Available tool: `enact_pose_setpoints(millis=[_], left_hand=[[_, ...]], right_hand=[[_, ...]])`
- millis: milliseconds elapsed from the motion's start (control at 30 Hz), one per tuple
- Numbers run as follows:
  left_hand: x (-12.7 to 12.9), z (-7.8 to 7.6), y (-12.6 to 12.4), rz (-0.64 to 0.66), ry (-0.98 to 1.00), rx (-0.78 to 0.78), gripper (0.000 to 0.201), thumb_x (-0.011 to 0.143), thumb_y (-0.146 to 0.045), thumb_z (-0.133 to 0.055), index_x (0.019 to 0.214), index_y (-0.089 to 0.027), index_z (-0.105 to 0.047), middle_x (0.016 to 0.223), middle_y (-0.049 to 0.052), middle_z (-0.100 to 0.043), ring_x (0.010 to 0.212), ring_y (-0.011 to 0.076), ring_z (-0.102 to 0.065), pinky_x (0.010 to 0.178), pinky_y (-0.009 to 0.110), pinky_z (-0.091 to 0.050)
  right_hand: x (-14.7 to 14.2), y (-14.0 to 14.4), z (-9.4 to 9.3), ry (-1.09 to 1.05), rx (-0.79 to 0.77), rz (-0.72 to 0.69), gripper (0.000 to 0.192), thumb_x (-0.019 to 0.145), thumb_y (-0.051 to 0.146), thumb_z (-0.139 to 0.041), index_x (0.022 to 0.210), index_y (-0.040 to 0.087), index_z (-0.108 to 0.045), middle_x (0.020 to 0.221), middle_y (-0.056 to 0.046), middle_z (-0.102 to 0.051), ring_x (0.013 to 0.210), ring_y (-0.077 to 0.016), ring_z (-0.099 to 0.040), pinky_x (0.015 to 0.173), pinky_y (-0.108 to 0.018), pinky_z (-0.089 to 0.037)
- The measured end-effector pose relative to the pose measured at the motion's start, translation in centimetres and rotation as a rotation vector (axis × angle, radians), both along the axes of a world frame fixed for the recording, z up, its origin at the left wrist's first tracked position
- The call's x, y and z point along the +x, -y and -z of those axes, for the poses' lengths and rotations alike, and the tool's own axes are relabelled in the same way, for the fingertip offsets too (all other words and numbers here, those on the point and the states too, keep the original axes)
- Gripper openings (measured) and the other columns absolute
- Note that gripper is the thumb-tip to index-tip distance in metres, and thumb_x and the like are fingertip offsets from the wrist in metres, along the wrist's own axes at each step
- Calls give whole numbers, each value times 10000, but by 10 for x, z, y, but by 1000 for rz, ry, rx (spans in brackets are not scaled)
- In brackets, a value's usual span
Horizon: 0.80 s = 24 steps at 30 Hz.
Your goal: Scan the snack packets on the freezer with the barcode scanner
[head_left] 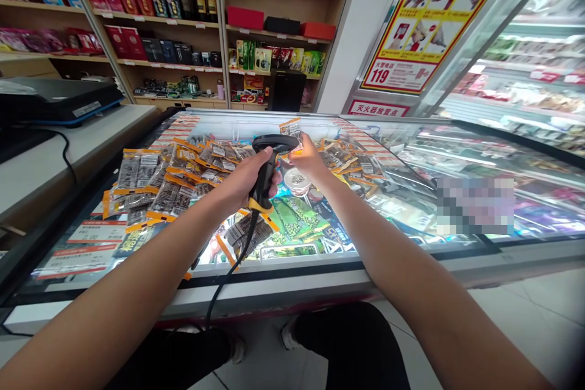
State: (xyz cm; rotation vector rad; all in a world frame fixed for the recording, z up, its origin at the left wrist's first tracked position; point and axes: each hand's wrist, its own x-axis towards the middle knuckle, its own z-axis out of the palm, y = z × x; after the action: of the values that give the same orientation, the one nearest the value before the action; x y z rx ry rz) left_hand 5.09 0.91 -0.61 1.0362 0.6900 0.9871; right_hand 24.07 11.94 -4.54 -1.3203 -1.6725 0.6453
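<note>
- Fingers of the left hand [244, 181] were wrapped tight round the grip of a black barcode scanner [269, 164], near the centre of the frame; its flat head pointed toward the right hand, presumably so the reading window faced the label held there.
- Fingers of the right hand [308, 158] were pinched together on a small orange-edged packet [291, 128], raised just above centre, its printed side apparently turned to the scanner head.
- A black cable [228, 274] ran down from the scanner's yellow-collared base toward the lower centre of the frame.
- Many similar packets [173, 177], flat, glossy and crinkled, with white labels, lay heaped left of centre on the glass lid of a chest freezer [411, 256], which served as a flat working surface.
- Through the glass, a round lidded cup [297, 181] and green pouches [292, 219] showed below the hands.
- At upper left, wooden shelves [219, 27] carried boxed goods and bottles; a white counter [91, 140] held a dark device at far left.
- At upper right hung a red-and-yellow poster [434, 12].
</note>
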Motion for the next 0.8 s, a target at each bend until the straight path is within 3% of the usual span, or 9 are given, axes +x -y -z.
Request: enact_pose_setpoints(millis=[133, 333, 567, 633, 700, 767, 800], left_hand=[[0, -1, 0, 12, -4, -17, 471, 843, -631, -712, 836, -194, -536, 611, -7, -589, 427, 118, -553, 423, 227, -406], [-1, -3, 0, -77, -42, 68, 439, 898, -603, -663, 810, -191, -539, 598, 5, -603, 423, 110, -550, 426, 222, -416], [-2, -2, 0, -37, -33, 55, 446, 893, -608, -670, 801, -199, -518, 596, -3, -599, 406, 108, -549, 415, 220, -411], [-3, -4, -1, -61, -37, 51, 452, 891, -615, -664, 795, -197, -520, 588, -1, -595, 402, 109, -548, 409, 221, -409], [-6, -8, -3, -105, -29, 33, 456, 886, -626, -659, 798, -200, -523, 580, -6, -589, 392, 113, -539, 396, 228, -409], [-10, -13, -5, -149, -4, 13, 460, 880, -640, -661, 822, -201, -533, 578, -14, -587, 384, 113, -528, 390, 235, -412], [-13, -15, -7, -166, 13, 8, 463, 878, -646, -661, 836, -201, -541, 578, -18, -585, 382, 112, -525, 393, 235, -416]], right_hand=[[0, 5, -5, -32, -41, 21, 718, 712, 145, -622, 1411, 209, -477, 846, -11, -642, 725, -219, -646, 688, -345, -561], [1, 8, -9, -32, -21, 31, 702, 722, 154, -647, 1406, 227, -503, 1162, -98, -679, 831, -232, -680, 759, -388, -601], [0, 9, -12, 9, -7, 38, 686, 756, 182, -618, 1429, 164, -485, 1121, -118, -711, 869, -265, -701, 699, -369, -609], [5, 11, -19, 73, -14, 92, 565, 775, 191, -608, 1337, 169, -558, 1113, -115, -718, 878, -264, -703, 722, -365, -599], [16, 13, -30, 221, -42, 152, 317, 802, 224, -612, 1112, 173, -652, 1039, -127, -728, 917, -291, -706, 789, -396, -584], [33, 12, -40, 418, -129, 193, 94, 811, 262, -633, 863, 185, -651, 921, -159, -715, 946, -343, -707, 828, -453, -565], [43, 11, -44, 500, -189, 212, 92, 806, 284, -653, 787, 197, -627, 873, -171, -702, 945, -368, -706, 828, -484, -560]])
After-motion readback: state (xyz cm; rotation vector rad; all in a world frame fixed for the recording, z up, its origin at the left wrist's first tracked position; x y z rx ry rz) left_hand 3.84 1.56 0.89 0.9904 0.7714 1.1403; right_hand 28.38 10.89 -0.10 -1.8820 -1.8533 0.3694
